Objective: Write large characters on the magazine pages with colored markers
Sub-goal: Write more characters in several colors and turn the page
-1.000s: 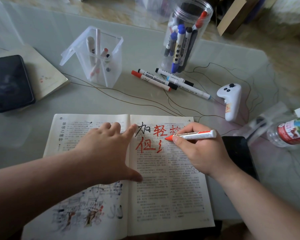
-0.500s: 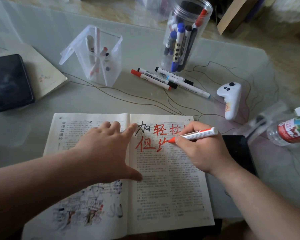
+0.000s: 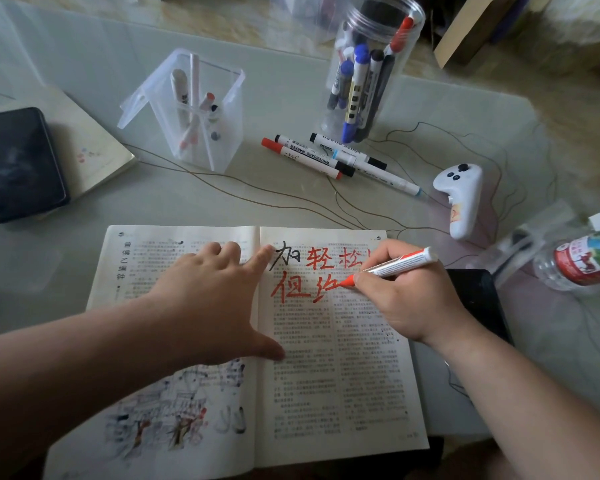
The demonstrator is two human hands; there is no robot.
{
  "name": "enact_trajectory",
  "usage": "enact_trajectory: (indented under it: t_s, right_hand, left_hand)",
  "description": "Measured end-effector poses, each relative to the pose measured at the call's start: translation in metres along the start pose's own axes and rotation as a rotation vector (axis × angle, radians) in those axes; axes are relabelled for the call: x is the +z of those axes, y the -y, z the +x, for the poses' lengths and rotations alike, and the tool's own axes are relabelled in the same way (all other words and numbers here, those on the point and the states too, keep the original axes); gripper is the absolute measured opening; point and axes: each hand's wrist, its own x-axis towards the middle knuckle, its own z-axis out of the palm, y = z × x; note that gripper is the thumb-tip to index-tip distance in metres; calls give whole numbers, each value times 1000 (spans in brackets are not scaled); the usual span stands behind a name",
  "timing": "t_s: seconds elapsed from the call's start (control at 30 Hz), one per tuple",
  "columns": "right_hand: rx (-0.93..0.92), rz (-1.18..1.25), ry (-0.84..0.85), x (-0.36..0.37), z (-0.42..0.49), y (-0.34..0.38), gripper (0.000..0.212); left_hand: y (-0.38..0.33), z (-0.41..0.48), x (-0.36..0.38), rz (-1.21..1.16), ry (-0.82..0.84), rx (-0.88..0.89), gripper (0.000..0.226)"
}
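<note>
The magazine (image 3: 343, 393) lies open on the counter (image 3: 222, 199), nearest the person. The left hand (image 3: 205, 299) presses flat across the magazine's centre fold, its grip open, fingers spread, forefinger reaching toward the top of the right page. The right hand (image 3: 406, 299) rests on the magazine's right page, its grip closed around the red marker (image 3: 395, 266), whose tip touches the paper at the end of the second row of large characters. One black character (image 3: 284, 259) and several red characters (image 3: 321, 263) stand at the top of that page.

Beyond the magazine lie loose markers (image 3: 326, 157), with a round jar (image 3: 371, 71) of markers behind them and a square clear holder (image 3: 194, 109) to their left. Off the magazine's upper right corner sits a white controller (image 3: 459, 199); far left of the magazine, a dark phone (image 3: 18, 164) lies on a notebook (image 3: 90, 147).
</note>
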Motion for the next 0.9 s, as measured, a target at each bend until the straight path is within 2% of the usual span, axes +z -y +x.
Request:
enact_trajectory:
  t_s: [0.23, 0.33, 0.43, 0.6, 0.9]
  right_hand:
    - [-32, 102, 118, -3, -4, 7, 17]
    - [-55, 51, 153, -3, -6, 8, 17]
    - [-43, -7, 121, -1, -5, 9, 18]
    - [-14, 48, 62, -3, -3, 5, 17]
    - [-52, 78, 114, -2, -5, 8, 13]
  left_hand:
    - [0, 0, 0, 6, -3, -1, 140]
    - [0, 0, 1, 11, -4, 0, 140]
    - [1, 0, 1, 8, -3, 0, 140]
    - [0, 1, 0, 7, -2, -1, 139]
    - [0, 0, 0, 6, -5, 3, 139]
